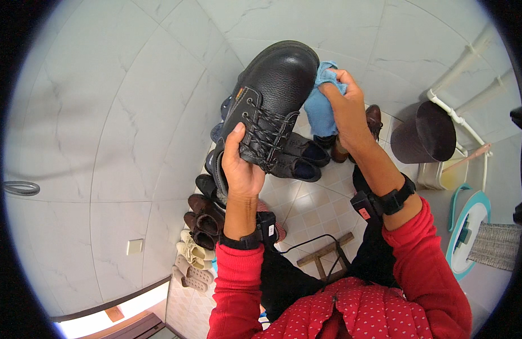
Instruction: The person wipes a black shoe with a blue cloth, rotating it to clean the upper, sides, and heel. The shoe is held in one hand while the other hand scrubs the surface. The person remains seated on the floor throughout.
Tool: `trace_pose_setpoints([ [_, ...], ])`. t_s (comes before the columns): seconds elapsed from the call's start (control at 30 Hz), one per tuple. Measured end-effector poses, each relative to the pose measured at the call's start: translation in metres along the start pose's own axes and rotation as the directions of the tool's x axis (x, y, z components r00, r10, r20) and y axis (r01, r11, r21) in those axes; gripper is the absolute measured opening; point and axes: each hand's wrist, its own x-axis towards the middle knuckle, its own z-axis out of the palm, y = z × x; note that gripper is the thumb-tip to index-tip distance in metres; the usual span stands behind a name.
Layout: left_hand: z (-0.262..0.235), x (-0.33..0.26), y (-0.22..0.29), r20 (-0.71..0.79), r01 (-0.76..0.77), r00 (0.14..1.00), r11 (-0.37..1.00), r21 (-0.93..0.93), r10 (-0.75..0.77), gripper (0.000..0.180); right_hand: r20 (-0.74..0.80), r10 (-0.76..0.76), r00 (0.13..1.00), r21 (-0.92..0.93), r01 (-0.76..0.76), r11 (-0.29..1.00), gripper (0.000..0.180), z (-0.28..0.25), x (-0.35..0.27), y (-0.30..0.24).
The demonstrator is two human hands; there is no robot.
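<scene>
A black leather lace-up shoe (283,79) is held up before me, toe pointing away. My left hand (243,169) grips it near the heel and the laces, the thumb lying on its side panel. In my right hand (348,107) is a light blue cloth (320,110), bunched between thumb and fingers. The upper part of the cloth touches the right side of the shoe's toe, and the rest hangs down. Below the held shoe, a pair of dark shoes (300,158) stands on the tiled floor.
Along the left wall stand brown shoes (205,220), cream shoes (194,248) and beige slippers (192,274). At right are a dark bucket (422,133), white pipes (447,107) and a teal-rimmed basin (467,234) with a grey cloth. A wooden stool (326,251) is between my legs.
</scene>
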Motion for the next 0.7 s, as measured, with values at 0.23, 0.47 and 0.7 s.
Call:
trace_pose_setpoints([
  [0.23, 0.002, -0.002, -0.002, -0.059, 0.0, 0.998, 0.997, 0.08, 0.004, 0.037, -0.074, -0.06, 0.995, 0.037, 0.063, 0.997, 0.023, 0.003, 0.002, 0.003],
  [0.47, 0.007, -0.009, -0.012, -0.121, -0.058, 0.988, 0.954, 0.293, 0.097, 0.039, -0.112, -0.073, 0.991, 0.054, 0.079, 0.995, 0.023, 0.0, 0.0, -0.004],
  [0.7, 0.006, -0.011, -0.016, -0.049, -0.122, 0.98, 0.77, 0.627, 0.195, 0.041, -0.063, -0.4, 0.914, -0.29, 0.367, 0.884, 0.02, 0.005, -0.001, 0.001],
])
